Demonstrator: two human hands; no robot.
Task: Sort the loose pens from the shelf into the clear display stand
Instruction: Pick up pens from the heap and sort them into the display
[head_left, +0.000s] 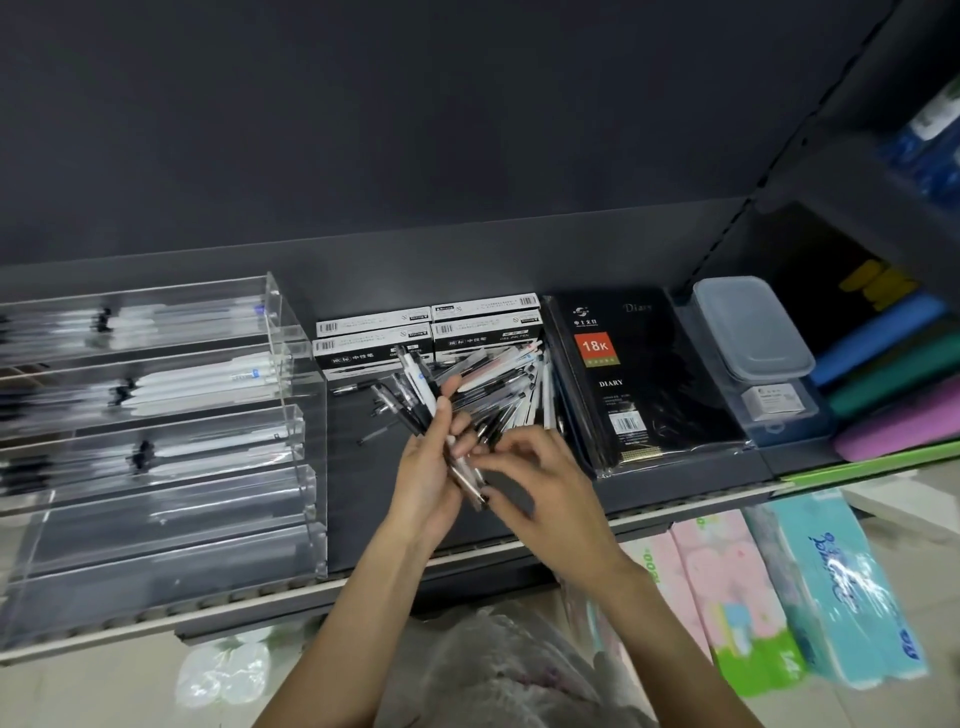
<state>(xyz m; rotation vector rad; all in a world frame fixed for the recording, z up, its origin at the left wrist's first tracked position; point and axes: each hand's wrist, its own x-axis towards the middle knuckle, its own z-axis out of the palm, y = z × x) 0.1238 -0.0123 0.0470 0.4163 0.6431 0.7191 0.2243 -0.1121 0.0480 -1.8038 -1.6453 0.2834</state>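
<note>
On my far left sits the clear display stand (156, 415), a stepped acrylic rack with its tiers running front to back. I can see white pens (208, 382) lying in the upper three tiers, a few to each, while the lower tiers nearest the shelf edge look bare, though glare and blur make that hard to swear to. So I judge the sorting begun but far from finished.

Moving right, on the dark shelf (358, 499) just beside the stand, a few loose pens (376, 410) lie scattered on their own. Then my left hand (431, 467), fingers curled round a fanned bundle of pens (415, 400), the tips spreading up and away from me. My right hand (540, 467) is right against it, fingers bent, and it seems to be pinching one pen (470, 480) at the low end of the bundle; blur keeps me from telling exactly how firm that hold is. I take this as picking out or squaring up pens before they go to the stand.

Behind the hands a sizeable pile of pens (524, 384) rests against the pen boxes (431, 332), so most of the work is left. Further right are the black diaries (639, 374) and a lidded plastic tub (748, 327).
</note>
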